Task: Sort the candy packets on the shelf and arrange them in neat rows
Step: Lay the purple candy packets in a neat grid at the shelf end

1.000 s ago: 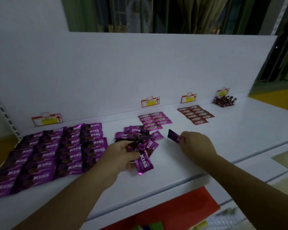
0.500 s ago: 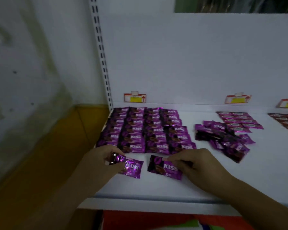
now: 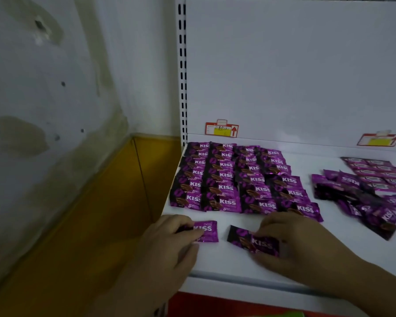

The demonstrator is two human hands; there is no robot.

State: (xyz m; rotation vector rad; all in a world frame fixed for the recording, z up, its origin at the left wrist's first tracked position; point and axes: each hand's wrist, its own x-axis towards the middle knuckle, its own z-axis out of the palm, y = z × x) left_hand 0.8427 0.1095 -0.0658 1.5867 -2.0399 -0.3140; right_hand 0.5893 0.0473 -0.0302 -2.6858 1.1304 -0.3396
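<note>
Purple KISS candy packets lie in neat rows (image 3: 236, 179) at the left end of the white shelf (image 3: 226, 261). In front of those rows, my left hand (image 3: 169, 239) pinches one purple packet (image 3: 207, 231) flat on the shelf near the left edge. My right hand (image 3: 293, 241) pinches a second purple packet (image 3: 254, 242) just to its right, lying slightly tilted. A loose heap of purple packets (image 3: 361, 200) sits further right.
Smaller pink packets (image 3: 377, 171) lie in rows at the back right. Price tags (image 3: 221, 129) hang on the shelf's back panel. A slotted upright (image 3: 182, 72) marks the shelf's left end; beyond it are a stained wall and yellow floor.
Both hands carried packets from the loose heap to the front of the neat rows. Since half a second ago the left packet has been set down flatter, closer to the rows.
</note>
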